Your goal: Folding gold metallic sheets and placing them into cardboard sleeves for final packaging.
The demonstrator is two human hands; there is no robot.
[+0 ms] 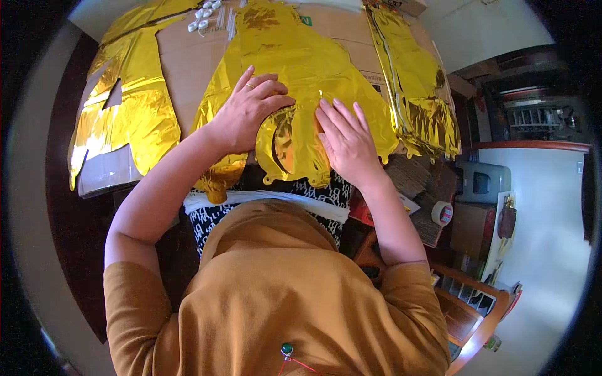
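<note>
A flat gold foil balloon [301, 69] lies on brown cardboard [188, 56] in front of me. My left hand [248, 109] presses palm down on the balloon's near left part, fingers together, a ring on one finger. My right hand [348, 141] lies flat on its lower right part, fingers spread slightly. Between the two hands the foil bulges and wrinkles. Neither hand grips anything; both rest on the foil.
More gold foil balloons lie at the left [125, 106] and in a stack at the right [417, 88]. Small white pieces [204, 15] sit at the far edge. A tape roll [443, 213] and a grey container [486, 182] are at the right, beyond the table.
</note>
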